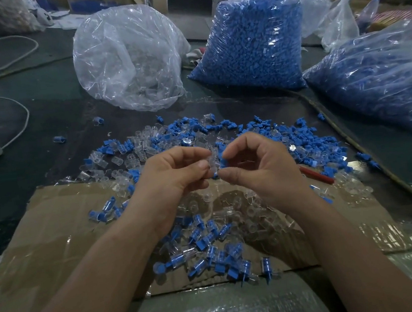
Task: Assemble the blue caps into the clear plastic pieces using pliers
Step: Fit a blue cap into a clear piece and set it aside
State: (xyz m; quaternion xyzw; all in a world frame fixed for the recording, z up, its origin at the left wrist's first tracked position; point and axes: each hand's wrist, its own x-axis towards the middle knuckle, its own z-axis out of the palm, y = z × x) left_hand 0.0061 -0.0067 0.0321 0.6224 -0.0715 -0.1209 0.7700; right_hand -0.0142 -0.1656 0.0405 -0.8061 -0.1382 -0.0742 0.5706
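Over the cardboard's (54, 239) far edge, the left hand (174, 178) is pinching 1 clear plastic piece (212, 160) steady while the right hand (260, 167) is pinching 1 blue cap (222, 163) against it, apparently lining up insertion.

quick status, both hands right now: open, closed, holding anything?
left hand: closed, pinching a clear plastic piece.
right hand: closed, pinching a blue cap.
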